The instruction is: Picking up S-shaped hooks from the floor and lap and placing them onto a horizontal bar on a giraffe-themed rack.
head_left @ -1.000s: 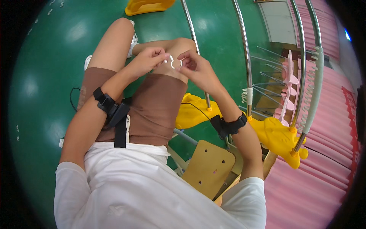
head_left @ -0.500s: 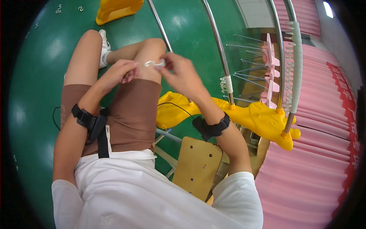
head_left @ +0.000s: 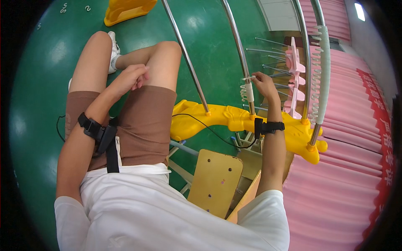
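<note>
My right hand (head_left: 264,85) reaches to a shiny metal pole, its fingers closed on a small white S-hook (head_left: 250,78). The hook lies against the pole at the upper end of a white sleeve (head_left: 249,93). Several similar white hooks (head_left: 243,93) hang in a row on the left side of that sleeve. My left hand (head_left: 133,78) hovers above my right thigh, fingers curled in. What it holds, if anything, is hidden.
A yellow animal-shaped base (head_left: 234,117) carries the upright poles. A pale sleeve (head_left: 323,75) on the far-right pole holds many hooks. Loose hooks (head_left: 63,8) lie on the green floor. Pink folding stools (head_left: 295,67), a pink curtain (head_left: 331,175) and a wooden chair (head_left: 215,180) stand nearby.
My right hand has moved right with the white S-hook, from above my thigh to the sleeved pole. My left hand stays nearly in place.
</note>
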Tool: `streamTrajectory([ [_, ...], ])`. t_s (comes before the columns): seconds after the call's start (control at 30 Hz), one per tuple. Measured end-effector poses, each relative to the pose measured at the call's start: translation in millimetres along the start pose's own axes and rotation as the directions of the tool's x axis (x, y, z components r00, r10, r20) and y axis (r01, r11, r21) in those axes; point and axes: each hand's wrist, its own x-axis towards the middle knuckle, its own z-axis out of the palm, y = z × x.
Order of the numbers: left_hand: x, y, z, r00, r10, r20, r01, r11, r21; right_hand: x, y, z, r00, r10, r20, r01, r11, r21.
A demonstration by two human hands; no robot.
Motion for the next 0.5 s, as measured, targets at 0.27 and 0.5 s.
streamTrajectory([
  [0.27,-3.4,0.9,-3.1,0.999,-0.026,-0.030,0.026,1.000,-0.004,1.4,8.0,15.7,0.998,0.050,0.027,-0.054,0.984,0.172],
  [0.5,-1.7,1.2,1.1,1.000,0.001,-0.026,0.000,0.999,0.034,-2.9,29.6,33.1,0.993,0.077,0.090,-0.113,0.841,0.528],
])
